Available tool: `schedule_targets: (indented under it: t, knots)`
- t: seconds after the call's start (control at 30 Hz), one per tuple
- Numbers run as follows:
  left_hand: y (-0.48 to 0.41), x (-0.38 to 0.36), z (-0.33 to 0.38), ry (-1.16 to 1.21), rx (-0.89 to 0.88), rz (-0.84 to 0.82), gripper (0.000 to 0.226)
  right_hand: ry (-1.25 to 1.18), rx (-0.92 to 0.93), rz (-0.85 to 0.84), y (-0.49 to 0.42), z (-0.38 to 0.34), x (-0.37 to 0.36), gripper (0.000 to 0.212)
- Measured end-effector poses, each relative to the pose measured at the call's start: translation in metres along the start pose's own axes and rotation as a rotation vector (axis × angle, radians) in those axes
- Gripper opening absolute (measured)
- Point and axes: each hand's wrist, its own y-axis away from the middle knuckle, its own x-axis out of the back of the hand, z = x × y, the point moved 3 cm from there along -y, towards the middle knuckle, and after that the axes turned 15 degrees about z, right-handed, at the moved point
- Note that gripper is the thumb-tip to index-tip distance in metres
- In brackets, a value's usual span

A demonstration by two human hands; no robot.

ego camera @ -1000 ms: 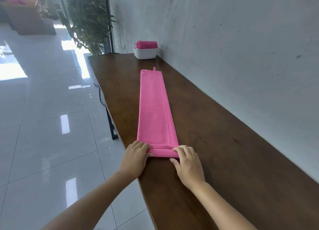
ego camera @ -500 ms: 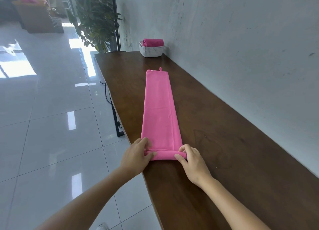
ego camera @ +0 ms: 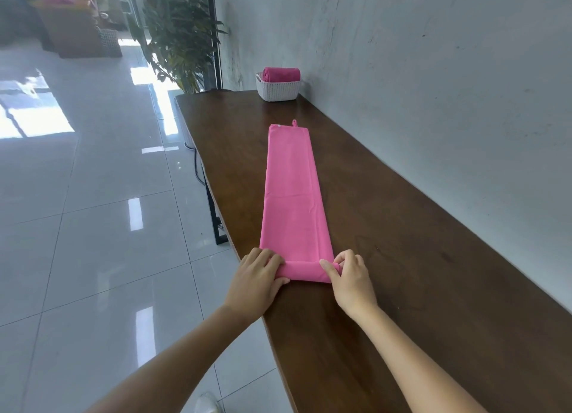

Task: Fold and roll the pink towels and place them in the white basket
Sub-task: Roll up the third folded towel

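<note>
A pink towel (ego camera: 292,192), folded into a long narrow strip, lies lengthwise on the dark wooden table (ego camera: 402,258). Its near end is turned over into a small roll. My left hand (ego camera: 258,278) grips the roll's left end and my right hand (ego camera: 348,276) grips its right end. A small hanging loop sticks out at the strip's far end. The white basket (ego camera: 280,89) stands at the far end of the table against the wall, with one rolled pink towel (ego camera: 281,73) in it.
A grey wall runs along the table's right side. The table's left edge drops to a glossy tiled floor (ego camera: 93,227). A potted plant (ego camera: 179,31) stands beyond the table's far left corner.
The roll at the towel's near end has grown thicker as both hands turned it away from me. The view has shifted slightly.
</note>
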Motion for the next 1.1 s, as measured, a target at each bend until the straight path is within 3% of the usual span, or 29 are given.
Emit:
schedule_targets:
  t: [0.13,0.23,0.43,0.6,0.77,0.9,1.1]
  knots:
    - [-0.018,-0.005,-0.009,0.055,0.050,-0.128,0.038,0.135,0.329,0.227,0.003,-0.008,-0.002,0.020]
    - [-0.027,-0.007,-0.014,0.121,0.106,-0.180,0.026,0.128,0.441,0.238,0.007,-0.004,-0.004,0.024]
    - [-0.044,-0.011,-0.023,0.234,0.325,-0.256,0.020,0.034,0.391,0.022,0.000,0.008,-0.008,0.039]
    - [-0.045,-0.011,-0.029,0.284,0.544,-0.140,0.028,-0.018,0.233,-0.096,-0.018,0.004,-0.011,0.036]
    - [-0.043,-0.011,-0.029,0.272,0.459,-0.059,0.017,-0.117,0.062,-0.138,-0.037,-0.002,-0.014,0.030]
    - [-0.045,-0.011,-0.032,0.250,0.261,-0.037,0.010,-0.186,-0.100,-0.134,-0.049,-0.006,-0.017,0.035]
    - [-0.047,-0.021,-0.047,0.190,0.033,-0.097,0.034,-0.073,-0.171,-0.021,-0.064,-0.010,-0.027,0.039]
